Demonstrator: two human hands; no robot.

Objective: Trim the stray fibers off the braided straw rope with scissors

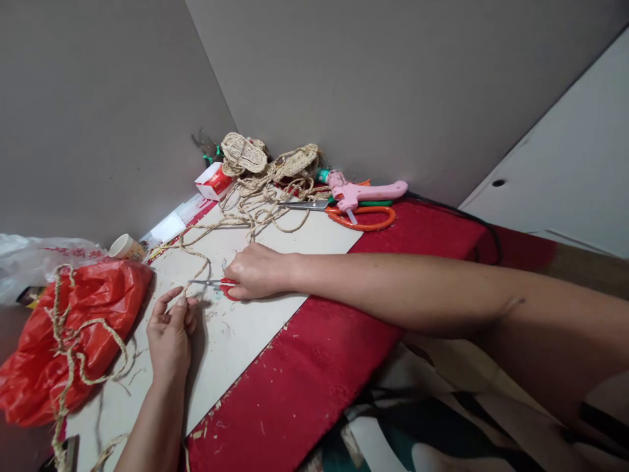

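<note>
My left hand (171,324) pinches a braided straw cord (200,267) between thumb and fingers, low over the pale board (246,328). From there the cord curves up and back toward a tangled heap of straw cord (265,196). My right hand (258,270) is closed around the red handles of small scissors (223,283). Their blades point left and reach the cord just above my left fingertips. Whether the blades touch the cord, I cannot tell.
Behind lie a pink glue gun (356,193), large orange-handled scissors (373,219), a coiled straw bundle (244,152) and a red-and-white box (215,181). On the left are a paper cup (126,247) and a red plastic bag (113,295) with cord over it. Red cloth (295,367) covers the table.
</note>
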